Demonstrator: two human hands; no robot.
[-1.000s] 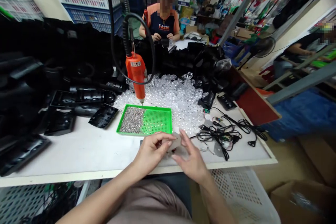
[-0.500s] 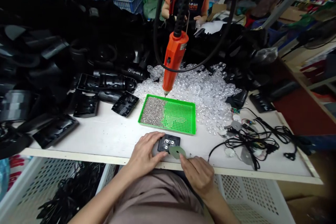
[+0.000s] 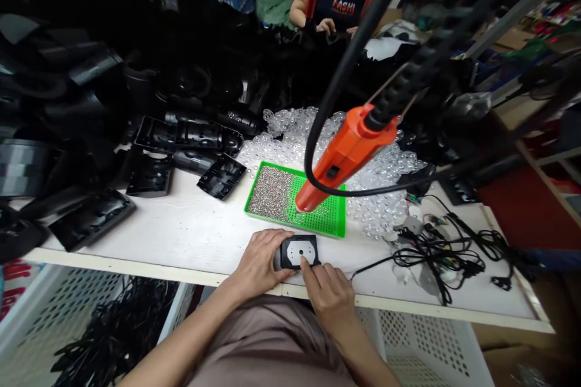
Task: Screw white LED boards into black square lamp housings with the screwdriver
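Black plastic housing [image 3: 297, 252] is held at the near edge of the white table [image 3: 181, 242], at 6 o'clock. An orange electric screwdriver [image 3: 347, 154] is suspended over a green perforated tray [image 3: 295, 227] at 12 o'clock, tiny silver screws [image 3: 271, 193] being spread across its left half. Black cables [image 3: 436, 260] are piled at 3 o'clock. "FASHI" is printed on a co-worker's shirt [image 3: 342, 6]. The housing is gripped by the left hand [image 3: 258, 260], while its pale holed sheet [image 3: 300, 252] is pressed by the partly open right hand [image 3: 329, 296].

I log the operator's left hand [image 3: 259, 261] and right hand [image 3: 329, 297] as bare, with both forearms [image 3: 190, 332] uncovered. Below the desk's front edge, the torso wears a matte, dusty-beige fabric garment [image 3: 270, 344], softly creased down its front.
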